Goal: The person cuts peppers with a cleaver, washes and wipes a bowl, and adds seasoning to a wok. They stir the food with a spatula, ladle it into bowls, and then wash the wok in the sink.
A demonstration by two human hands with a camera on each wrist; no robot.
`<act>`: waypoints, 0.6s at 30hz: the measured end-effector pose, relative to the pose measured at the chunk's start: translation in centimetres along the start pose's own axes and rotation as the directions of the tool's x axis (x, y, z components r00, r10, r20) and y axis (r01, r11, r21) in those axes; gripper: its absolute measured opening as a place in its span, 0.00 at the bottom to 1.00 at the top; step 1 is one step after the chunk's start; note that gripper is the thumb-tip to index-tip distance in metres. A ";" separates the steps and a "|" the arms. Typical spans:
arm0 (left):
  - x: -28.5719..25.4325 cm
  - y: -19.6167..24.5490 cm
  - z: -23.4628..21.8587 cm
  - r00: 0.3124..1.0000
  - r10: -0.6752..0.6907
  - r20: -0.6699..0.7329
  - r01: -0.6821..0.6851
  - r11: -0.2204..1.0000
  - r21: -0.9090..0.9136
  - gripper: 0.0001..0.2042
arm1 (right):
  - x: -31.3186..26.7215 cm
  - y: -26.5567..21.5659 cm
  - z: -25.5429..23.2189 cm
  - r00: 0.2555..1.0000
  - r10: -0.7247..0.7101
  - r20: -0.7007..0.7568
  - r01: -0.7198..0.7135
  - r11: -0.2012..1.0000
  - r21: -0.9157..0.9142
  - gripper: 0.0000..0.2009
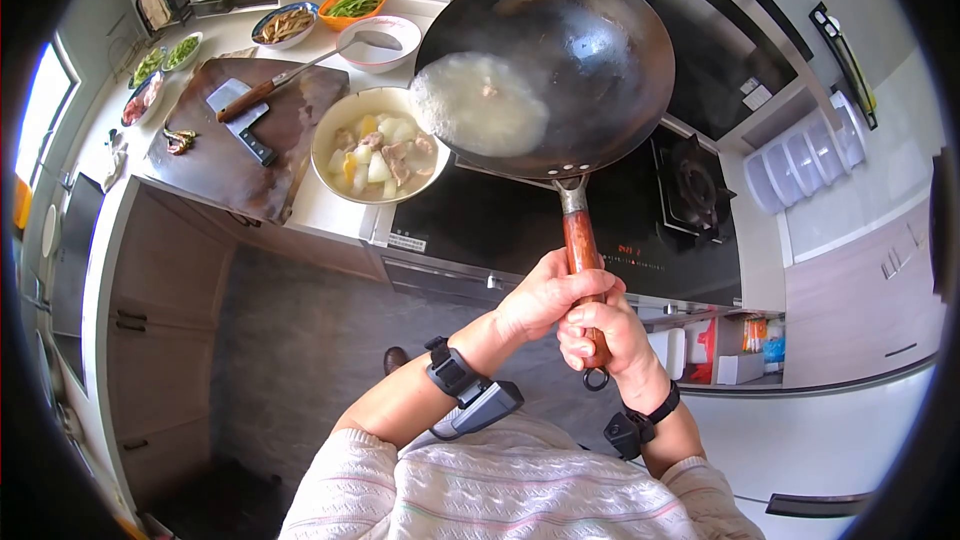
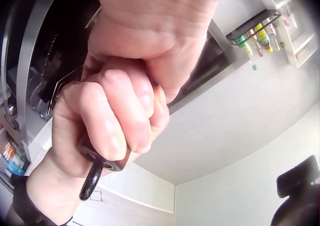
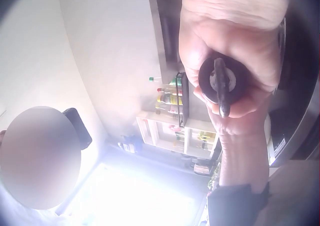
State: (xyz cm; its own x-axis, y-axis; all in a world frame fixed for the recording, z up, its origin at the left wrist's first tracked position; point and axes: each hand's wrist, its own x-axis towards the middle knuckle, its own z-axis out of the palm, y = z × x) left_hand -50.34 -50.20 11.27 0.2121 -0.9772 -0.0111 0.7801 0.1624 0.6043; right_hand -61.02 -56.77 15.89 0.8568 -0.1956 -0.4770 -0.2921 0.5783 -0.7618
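Both hands grip the wooden handle (image 1: 580, 240) of a large dark wok (image 1: 600, 90) in the head view. The left hand (image 1: 545, 295) holds higher up, and the right hand (image 1: 612, 328) wraps the lower end near the hanging ring (image 1: 595, 378). Cloudy broth (image 1: 480, 105) pools at the wok's left side, its rim leaning toward a cream bowl (image 1: 340, 112). Meat chunks (image 1: 400, 165) and pale vegetable pieces sit in liquid inside that bowl. In the left wrist view, curled fingers (image 2: 115, 106) close round the handle end. The right wrist view looks straight at the handle's butt (image 3: 222, 83).
A black glass cooktop (image 1: 470, 230) lies below the wok, with a gas burner (image 1: 690, 180) at right. A ladle (image 1: 300, 70) reaches from a white bowl (image 1: 385, 58) across a cleaver (image 1: 232, 98) on the cutting board (image 1: 310, 125). Bowls of ingredients (image 1: 285, 25) stand behind.
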 end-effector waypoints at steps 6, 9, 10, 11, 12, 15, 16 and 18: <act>-0.5 -0.1 -0.1 1.000 0.025 0.016 -0.025 0.999 -0.031 0.10 | 0.0 0.3 -0.1 0.999 -0.025 0.021 0.026 0.997 -0.067 0.04; -0.8 -0.1 0.1 0.999 0.037 0.018 -0.036 0.999 -0.032 0.10 | -0.2 0.3 0.2 1.000 -0.025 0.014 0.026 0.997 -0.070 0.04; -0.8 -0.1 0.1 0.999 0.042 0.021 -0.041 0.998 -0.038 0.10 | -0.2 0.3 0.2 1.000 -0.026 0.017 0.027 0.997 -0.076 0.04; -0.9 -0.1 0.2 0.999 0.048 0.023 -0.047 0.998 -0.044 0.10 | -0.3 0.3 0.2 0.999 -0.027 0.020 0.028 0.996 -0.081 0.04; -0.9 -0.2 0.1 0.998 0.051 0.023 -0.049 0.998 -0.045 0.10 | -0.3 0.3 0.3 0.999 -0.026 0.021 0.028 0.996 -0.083 0.04; -0.8 -0.4 0.1 0.997 0.067 0.035 -0.065 0.996 -0.063 0.10 | -0.4 0.1 0.8 0.999 -0.047 0.003 0.048 0.993 -0.105 0.04; -0.9 -0.4 0.1 0.996 0.073 0.042 -0.069 0.995 -0.072 0.10 | -0.4 0.0 0.9 0.998 -0.059 -0.005 0.058 0.991 -0.121 0.06; -0.9 -0.3 0.2 0.996 0.081 0.047 -0.077 0.994 -0.081 0.09 | -0.5 0.0 1.0 0.998 -0.068 -0.010 0.066 0.988 -0.138 0.07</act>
State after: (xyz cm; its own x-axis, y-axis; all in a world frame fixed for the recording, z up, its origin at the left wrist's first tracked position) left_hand -50.89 -49.38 11.24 0.2464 -0.9662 0.0753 0.8068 0.2475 0.5365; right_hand -60.99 -55.91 16.56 0.8706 -0.2423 -0.4283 -0.2907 0.4491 -0.8449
